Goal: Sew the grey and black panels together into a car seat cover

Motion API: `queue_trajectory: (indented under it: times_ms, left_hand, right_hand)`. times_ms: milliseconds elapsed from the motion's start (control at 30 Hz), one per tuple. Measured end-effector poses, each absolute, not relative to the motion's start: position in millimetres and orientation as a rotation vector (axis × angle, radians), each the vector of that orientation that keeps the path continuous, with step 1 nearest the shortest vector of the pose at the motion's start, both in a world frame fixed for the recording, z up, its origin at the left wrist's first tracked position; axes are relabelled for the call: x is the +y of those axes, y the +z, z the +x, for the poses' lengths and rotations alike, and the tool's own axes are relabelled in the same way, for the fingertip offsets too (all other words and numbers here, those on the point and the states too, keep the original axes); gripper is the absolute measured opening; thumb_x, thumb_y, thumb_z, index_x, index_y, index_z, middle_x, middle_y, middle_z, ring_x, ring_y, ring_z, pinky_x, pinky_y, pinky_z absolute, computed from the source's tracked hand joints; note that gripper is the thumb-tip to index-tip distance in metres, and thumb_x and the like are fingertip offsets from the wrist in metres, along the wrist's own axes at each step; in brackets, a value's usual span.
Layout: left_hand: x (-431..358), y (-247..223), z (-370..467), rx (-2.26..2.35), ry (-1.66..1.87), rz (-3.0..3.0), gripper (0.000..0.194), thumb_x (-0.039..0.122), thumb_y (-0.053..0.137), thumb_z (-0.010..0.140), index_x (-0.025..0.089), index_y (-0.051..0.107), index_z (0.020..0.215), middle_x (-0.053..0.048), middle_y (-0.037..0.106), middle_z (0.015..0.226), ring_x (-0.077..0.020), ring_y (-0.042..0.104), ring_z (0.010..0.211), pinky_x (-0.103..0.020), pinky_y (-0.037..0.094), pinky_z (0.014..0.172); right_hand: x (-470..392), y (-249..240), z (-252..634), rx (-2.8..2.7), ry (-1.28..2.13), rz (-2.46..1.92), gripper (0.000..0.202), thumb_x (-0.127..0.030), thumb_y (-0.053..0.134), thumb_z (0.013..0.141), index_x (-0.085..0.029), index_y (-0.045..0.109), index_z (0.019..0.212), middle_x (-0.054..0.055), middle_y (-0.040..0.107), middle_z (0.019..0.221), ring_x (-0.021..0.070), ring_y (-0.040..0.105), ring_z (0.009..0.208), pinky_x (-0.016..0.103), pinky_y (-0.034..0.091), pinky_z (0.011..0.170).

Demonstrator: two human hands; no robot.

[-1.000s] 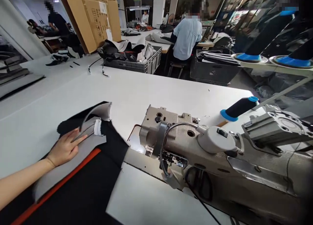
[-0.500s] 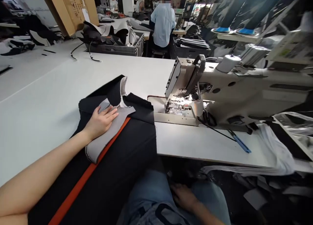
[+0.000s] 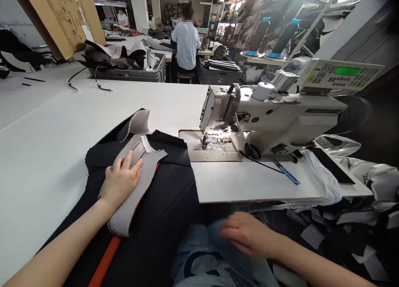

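Left hand half-open, pressing grey fabric.

right hand raised from the lap, grey fabric piece covering more of the orange strip

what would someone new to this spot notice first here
Probably the pale sewing machine on the right of the white table, its needle area brightly lit and a green screen glowing above it. Next, the big black fabric at the table's front, with the left hand flat on a grey piece and an orange strip running out below.
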State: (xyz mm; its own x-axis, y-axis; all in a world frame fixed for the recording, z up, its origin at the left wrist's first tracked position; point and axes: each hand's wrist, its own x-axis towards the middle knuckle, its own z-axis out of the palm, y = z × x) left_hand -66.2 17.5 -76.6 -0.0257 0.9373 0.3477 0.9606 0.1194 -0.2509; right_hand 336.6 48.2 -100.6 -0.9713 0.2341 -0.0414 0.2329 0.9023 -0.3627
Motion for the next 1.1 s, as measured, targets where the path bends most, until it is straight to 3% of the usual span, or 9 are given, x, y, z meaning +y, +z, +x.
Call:
queue_trajectory:
  times_ms: [167,267,400,533,600,700,800,1000,1100]
  left_hand:
    - [8,-71,-44,-2.049,0.02,-1.873,0.036,0.029,0.041,0.091,0.024,0.064,0.118,-0.018,0.044,0.135,-0.0344,0.055,0.094,-0.044,0.052,0.063]
    - [26,-56,-34,-2.047,-0.099,-1.974,0.037,0.02,0.04,0.089,0.023,0.066,0.115,-0.014,0.047,0.126,-0.0285,0.056,0.096,-0.039,0.054,0.071]
    - [85,-36,-26,-2.077,-0.37,-1.854,0.046,0.01,0.036,0.085,0.022,0.06,0.122,-0.011,0.046,0.115,-0.0204,0.057,0.092,-0.03,0.053,0.075]
    - [146,-54,-15,-2.192,-0.214,-1.879,0.048,0.008,0.038,0.084,0.023,0.056,0.126,-0.01,0.046,0.112,-0.0195,0.059,0.086,-0.029,0.053,0.07]
    - [160,-72,-9,-2.189,-0.111,-1.882,0.047,0.009,0.038,0.086,0.023,0.055,0.128,-0.013,0.048,0.114,-0.0232,0.059,0.092,-0.033,0.053,0.071]
    - [161,-85,-3,-1.958,-0.108,-1.95,0.05,0.007,0.038,0.087,0.026,0.051,0.131,-0.014,0.045,0.133,-0.0317,0.046,0.12,-0.047,0.043,0.095]
    - [155,-78,3,-1.705,-0.045,-2.273,0.051,0.005,0.038,0.087,0.026,0.05,0.131,-0.009,0.046,0.139,-0.0292,0.04,0.128,-0.049,0.035,0.103]
    - [175,-53,29,-1.914,0.262,-2.502,0.036,0.033,0.052,0.09,0.02,0.055,0.123,-0.009,0.063,0.097,-0.0212,0.06,0.081,-0.031,0.048,0.071]
    - [197,-60,37,-1.922,0.19,-2.494,0.048,0.039,0.058,0.087,0.028,0.047,0.132,-0.011,0.055,0.112,-0.0248,0.057,0.096,-0.035,0.047,0.08]
  right_hand:
    - [127,-71,278,-2.875,0.369,-0.073,0.029,-0.02,0.038,0.093,-0.019,0.062,0.108,0.005,0.068,0.108,0.0162,0.061,0.096,0.03,0.045,0.084]
    - [171,-74,226,-2.908,0.211,-0.251,0.03,-0.024,0.04,0.094,-0.021,0.062,0.114,0.005,0.061,0.124,0.0173,0.055,0.114,0.031,0.042,0.096]
    - [189,-97,192,-2.802,0.191,-0.557,0.043,-0.027,0.038,0.096,-0.005,0.053,0.129,0.02,0.049,0.137,0.0286,0.043,0.129,0.044,0.032,0.109]
    - [182,-112,207,-2.784,0.23,-0.642,0.058,-0.038,0.041,0.094,0.001,0.044,0.136,0.025,0.039,0.142,0.0361,0.033,0.134,0.046,0.031,0.11]
    - [182,-112,220,-2.807,0.248,-0.652,0.062,-0.041,0.043,0.093,0.002,0.042,0.137,0.027,0.037,0.142,0.0368,0.033,0.134,0.046,0.032,0.109]
    - [191,-110,237,-2.835,0.302,-0.634,0.063,-0.041,0.045,0.09,0.001,0.041,0.138,0.026,0.035,0.144,0.0357,0.033,0.134,0.048,0.031,0.111]
    - [204,-110,245,-2.851,0.36,-0.554,0.058,-0.03,0.047,0.087,0.0,0.043,0.136,0.023,0.036,0.145,0.0336,0.031,0.135,0.047,0.028,0.112]
    - [217,-103,259,-2.878,0.463,-0.351,0.054,-0.014,0.046,0.08,-0.009,0.048,0.133,0.017,0.044,0.139,0.0297,0.038,0.129,0.048,0.03,0.11]
    - [212,-97,264,-2.861,0.557,-0.275,0.055,-0.017,0.05,0.077,-0.014,0.049,0.132,0.014,0.05,0.133,0.0286,0.039,0.128,0.049,0.029,0.109]
